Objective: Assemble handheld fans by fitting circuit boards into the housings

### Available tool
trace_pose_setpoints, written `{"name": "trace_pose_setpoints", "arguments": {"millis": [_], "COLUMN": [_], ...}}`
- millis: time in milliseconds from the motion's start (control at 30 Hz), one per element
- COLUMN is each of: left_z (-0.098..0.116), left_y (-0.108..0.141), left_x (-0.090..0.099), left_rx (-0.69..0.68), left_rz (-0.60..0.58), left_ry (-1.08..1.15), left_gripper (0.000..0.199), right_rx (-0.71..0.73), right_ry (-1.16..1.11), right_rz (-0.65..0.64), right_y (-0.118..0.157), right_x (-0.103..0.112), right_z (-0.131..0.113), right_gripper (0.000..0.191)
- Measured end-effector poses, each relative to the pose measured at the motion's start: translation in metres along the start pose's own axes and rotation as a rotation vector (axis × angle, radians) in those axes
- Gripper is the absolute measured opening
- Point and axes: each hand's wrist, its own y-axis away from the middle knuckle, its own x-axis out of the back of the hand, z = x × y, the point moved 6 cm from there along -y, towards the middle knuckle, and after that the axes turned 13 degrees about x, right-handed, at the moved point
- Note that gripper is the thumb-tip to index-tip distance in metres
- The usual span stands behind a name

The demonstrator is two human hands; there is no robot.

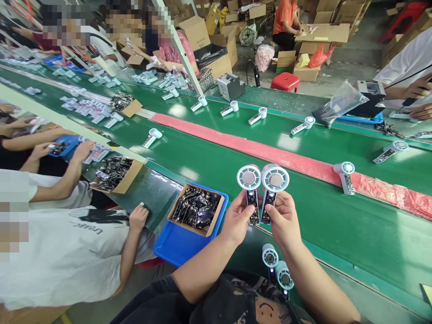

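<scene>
Two light-blue handheld fans are held upright side by side over the near edge of the green belt, their round heads touching or nearly so. My left hand (238,218) is closed round the handle of the left handheld fan (249,178), thumb on the dark circuit board in its open handle. The right handheld fan (275,179) is gripped the same way by my right hand (283,218). Below my hands, two more fans (270,255) lie near my body, partly hidden by my right forearm. To the left, a cardboard box (171,214) of dark circuit boards sits on a blue tray (178,245).
A green conveyor belt (216,150) carries spaced-out fans, with a red strip (243,144) along its middle. One fan (346,173) lies on that strip. A co-worker in a white shirt (77,243) sits close on my left. Another person's hands (420,96) work across the belt.
</scene>
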Motion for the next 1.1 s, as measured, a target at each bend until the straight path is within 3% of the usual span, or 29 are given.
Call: {"name": "trace_pose_setpoints", "arguments": {"millis": [500,967,1100], "left_z": [0.001,0.005,0.002], "left_y": [0.010,0.014,0.013], "left_x": [-0.006,-0.002,-0.003], "left_rx": [0.010,-0.083,-0.064], "left_rz": [-0.062,-0.001,0.003], "left_ry": [0.005,-0.013,-0.008], "left_gripper": [0.068,0.048,0.050], "right_rx": [0.030,-0.005,0.011], "right_ry": [-0.007,-0.020,-0.008], "right_rz": [-0.043,-0.024,-0.017], "right_y": [0.006,0.006,0.005], "right_x": [-0.003,-0.006,-0.004], "right_z": [-0.012,-0.006,-0.007], "right_gripper": [0.041,0.043,0.042]}}
